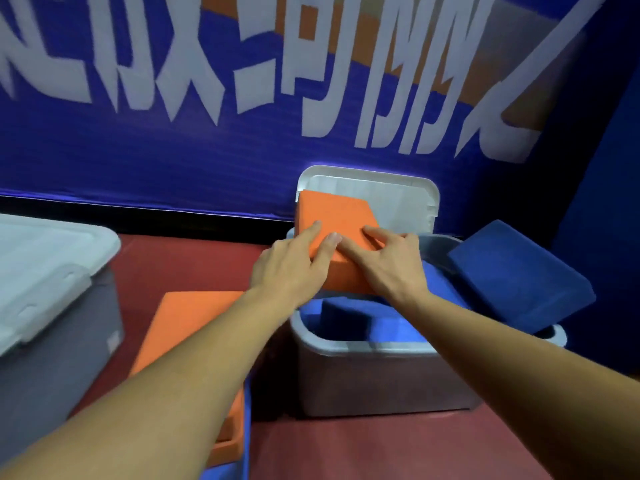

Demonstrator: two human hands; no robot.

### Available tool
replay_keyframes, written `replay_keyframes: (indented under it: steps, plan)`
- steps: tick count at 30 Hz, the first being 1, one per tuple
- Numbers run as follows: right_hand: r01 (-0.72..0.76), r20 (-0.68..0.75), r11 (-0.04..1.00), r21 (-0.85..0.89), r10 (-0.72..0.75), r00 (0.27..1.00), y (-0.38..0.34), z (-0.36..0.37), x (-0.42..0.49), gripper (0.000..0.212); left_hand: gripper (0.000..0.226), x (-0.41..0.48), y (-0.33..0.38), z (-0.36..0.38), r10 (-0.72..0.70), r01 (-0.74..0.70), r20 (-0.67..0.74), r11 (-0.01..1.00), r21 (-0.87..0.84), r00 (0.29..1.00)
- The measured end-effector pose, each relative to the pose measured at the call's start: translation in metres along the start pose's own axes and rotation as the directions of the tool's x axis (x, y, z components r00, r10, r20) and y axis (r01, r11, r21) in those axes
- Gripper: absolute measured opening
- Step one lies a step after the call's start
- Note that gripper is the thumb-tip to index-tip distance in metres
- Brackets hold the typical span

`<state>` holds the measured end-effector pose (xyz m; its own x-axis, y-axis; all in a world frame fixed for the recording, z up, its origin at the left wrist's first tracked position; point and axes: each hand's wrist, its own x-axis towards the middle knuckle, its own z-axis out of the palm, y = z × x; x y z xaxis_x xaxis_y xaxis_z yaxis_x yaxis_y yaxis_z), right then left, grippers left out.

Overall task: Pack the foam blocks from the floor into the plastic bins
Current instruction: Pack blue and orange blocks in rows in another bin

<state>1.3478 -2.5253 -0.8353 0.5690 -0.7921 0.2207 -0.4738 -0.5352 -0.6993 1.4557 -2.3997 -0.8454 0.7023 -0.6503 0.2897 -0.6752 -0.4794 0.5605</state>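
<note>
The left hand [291, 268] lies flat on the top face of an orange foam block [332, 216], its fingers [316, 227] straight and spread, pressing rather than clasping. The right hand [388, 268] rests on the same face just beside it, fingers bent at the knuckles with the tips on the foam. Its thumb side is partly hidden, so it cannot be told whether this hand grips the block or only pushes on it. The block is tilted, its far end raised beyond the fingertips and its near end sunk under the palms into the open grey plastic bin [346, 351] directly below both hands. Inside that bin, beneath the wrists, lie blue foam blocks [353, 317]. Another blue block [519, 282] sits tilted across the bin's rim, to the outside of the right hand. Beyond the hands, a pale lid [398, 199] leans upright against the blue wall [173, 157] with its large white characters. Under the left forearm, a second orange block [180, 323] lies on the red floor [180, 258], next to the open bin. Well out past the left hand stands a closed grey bin [52, 323] with its lid on.
</note>
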Motion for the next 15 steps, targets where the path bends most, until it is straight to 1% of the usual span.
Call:
replay_keyframes:
  steps: [4,8,10,12,15]
  plan:
    - [0.051,0.132,0.997,0.051,-0.057,0.990,-0.056,0.059,-0.034,0.094,0.059,-0.024,-0.070,-0.055,-0.079,0.085,-0.045,0.987,0.135,0.996]
    - [0.090,0.243,0.995,0.043,-0.098,0.965,-0.095,0.106,-0.072,0.098,0.062,-0.053,-0.128,-0.090,-0.147,0.153,-0.043,0.961,0.229,0.988]
    - [0.099,0.294,0.995,0.024,-0.102,0.950,-0.102,0.122,-0.087,0.101,0.068,-0.065,-0.149,-0.104,-0.158,0.156,-0.014,0.951,0.268,0.987]
    - [0.105,0.355,0.994,-0.009,-0.095,0.930,-0.105,0.134,-0.100,0.100,0.079,-0.075,-0.168,-0.117,-0.135,0.119,0.029,0.939,0.323,0.990]
    - [0.100,0.425,0.995,-0.025,-0.080,0.902,-0.102,0.140,-0.116,0.100,0.078,-0.086,-0.188,-0.124,-0.139,0.078,0.141,0.926,0.369,0.980]
